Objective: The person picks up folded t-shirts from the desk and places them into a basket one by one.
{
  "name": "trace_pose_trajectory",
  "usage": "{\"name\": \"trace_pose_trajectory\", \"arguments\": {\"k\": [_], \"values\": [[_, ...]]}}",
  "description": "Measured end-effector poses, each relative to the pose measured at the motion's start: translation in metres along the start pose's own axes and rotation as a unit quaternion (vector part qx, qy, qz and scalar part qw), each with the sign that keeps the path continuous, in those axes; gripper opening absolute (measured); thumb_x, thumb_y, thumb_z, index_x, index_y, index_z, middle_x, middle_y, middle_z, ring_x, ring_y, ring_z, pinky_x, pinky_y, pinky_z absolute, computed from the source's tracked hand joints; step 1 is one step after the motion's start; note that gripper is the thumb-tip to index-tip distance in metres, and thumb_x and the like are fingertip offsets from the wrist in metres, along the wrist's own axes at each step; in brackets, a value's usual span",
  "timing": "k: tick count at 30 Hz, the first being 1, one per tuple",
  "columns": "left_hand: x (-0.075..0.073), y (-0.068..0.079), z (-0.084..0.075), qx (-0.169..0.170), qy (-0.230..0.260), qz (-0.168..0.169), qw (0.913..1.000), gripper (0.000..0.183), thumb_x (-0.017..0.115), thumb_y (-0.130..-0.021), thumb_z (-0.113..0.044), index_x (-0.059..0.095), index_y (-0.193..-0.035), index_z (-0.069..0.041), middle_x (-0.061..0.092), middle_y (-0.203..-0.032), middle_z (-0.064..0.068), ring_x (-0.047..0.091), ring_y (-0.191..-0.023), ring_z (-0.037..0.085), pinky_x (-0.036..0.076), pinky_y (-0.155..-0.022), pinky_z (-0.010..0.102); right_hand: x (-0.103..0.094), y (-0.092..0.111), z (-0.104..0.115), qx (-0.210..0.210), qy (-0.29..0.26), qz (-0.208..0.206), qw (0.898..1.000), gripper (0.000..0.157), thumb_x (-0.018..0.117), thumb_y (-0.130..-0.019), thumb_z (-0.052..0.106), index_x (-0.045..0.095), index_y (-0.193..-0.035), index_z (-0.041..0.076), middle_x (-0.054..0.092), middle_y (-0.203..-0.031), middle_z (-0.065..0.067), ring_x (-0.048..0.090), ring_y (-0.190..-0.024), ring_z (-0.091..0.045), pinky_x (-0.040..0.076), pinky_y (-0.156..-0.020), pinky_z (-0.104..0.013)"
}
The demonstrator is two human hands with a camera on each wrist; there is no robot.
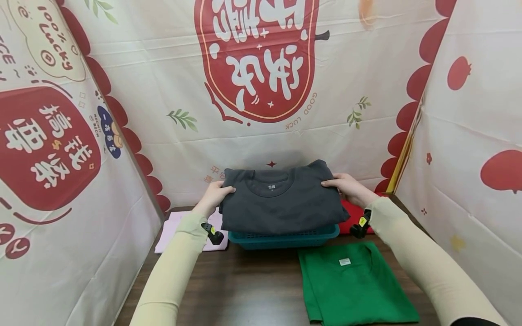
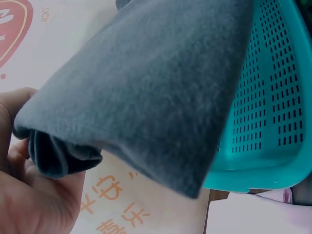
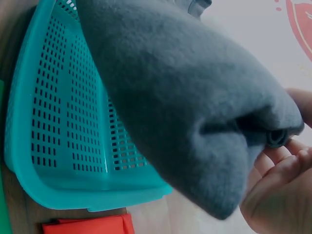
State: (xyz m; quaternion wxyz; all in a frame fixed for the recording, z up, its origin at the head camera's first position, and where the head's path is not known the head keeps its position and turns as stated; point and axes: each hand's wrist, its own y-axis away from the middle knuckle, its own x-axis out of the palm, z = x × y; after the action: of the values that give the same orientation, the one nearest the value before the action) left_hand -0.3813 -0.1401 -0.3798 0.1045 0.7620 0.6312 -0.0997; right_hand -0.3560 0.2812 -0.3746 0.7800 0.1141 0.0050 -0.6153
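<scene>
A folded dark grey T-shirt (image 1: pixel 281 203), its round collar at the far side, hangs over a teal plastic basket (image 1: pixel 285 241). My left hand (image 1: pixel 215 195) pinches the shirt's left edge, thumb on top. At the opposite edge, my right hand (image 1: pixel 350 188) grips the cloth the same way. In the left wrist view the left hand (image 2: pixel 41 195) has its fingers under a rolled fold. From the right wrist, the basket (image 3: pixel 63 180) shows bare perforated walls and floor beneath the shirt, while the right hand (image 3: pixel 282 185) holds the shirt's corner.
A folded green shirt (image 1: pixel 355 285) with a white label lies at the front right of the dark wooden table (image 1: pixel 228 290). Pink folded cloth (image 1: pixel 171 231) lies left of the basket, red cloth (image 1: pixel 354 215) right of it. Printed fabric walls (image 1: pixel 155 81) stand at the back and both sides.
</scene>
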Motion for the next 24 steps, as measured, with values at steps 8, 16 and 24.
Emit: {"name": "trace_pose_trajectory", "arguments": {"k": [8,16,24], "values": [[0.008,-0.003,-0.005,-0.003,0.008,-0.004,1.0,0.035,0.061,-0.092,-0.015,0.062,-0.122,0.002,0.065,-0.105,0.018,0.066,-0.073,0.02,0.056,-0.068,0.034,0.002,-0.001,0.001,0.001,-0.001,-0.019,1.0,0.062,0.063,-0.096,0.023,0.036,-0.146,-0.002,0.062,-0.107,-0.004,0.068,-0.079,-0.014,0.056,-0.076,-0.033],[0.016,-0.009,-0.005,-0.004,-0.001,-0.017,0.9998,0.033,0.062,-0.092,-0.016,0.064,-0.119,0.001,0.065,-0.105,0.019,0.065,-0.076,0.022,0.055,-0.069,0.035,0.002,-0.003,-0.002,0.006,-0.002,-0.025,1.0,0.059,0.062,-0.096,0.023,0.039,-0.143,-0.003,0.066,-0.096,0.0,0.066,-0.075,-0.012,0.056,-0.073,-0.032],[0.024,-0.017,-0.002,-0.009,-0.016,-0.02,0.9996,0.033,0.063,-0.091,-0.016,0.065,-0.118,0.002,0.064,-0.109,0.019,0.064,-0.082,0.026,0.054,-0.073,0.037,0.001,-0.009,-0.007,0.014,0.005,-0.015,1.0,0.063,0.054,-0.099,0.019,0.025,-0.15,-0.004,0.045,-0.136,-0.022,0.067,-0.083,-0.013,0.055,-0.079,-0.033]]}}
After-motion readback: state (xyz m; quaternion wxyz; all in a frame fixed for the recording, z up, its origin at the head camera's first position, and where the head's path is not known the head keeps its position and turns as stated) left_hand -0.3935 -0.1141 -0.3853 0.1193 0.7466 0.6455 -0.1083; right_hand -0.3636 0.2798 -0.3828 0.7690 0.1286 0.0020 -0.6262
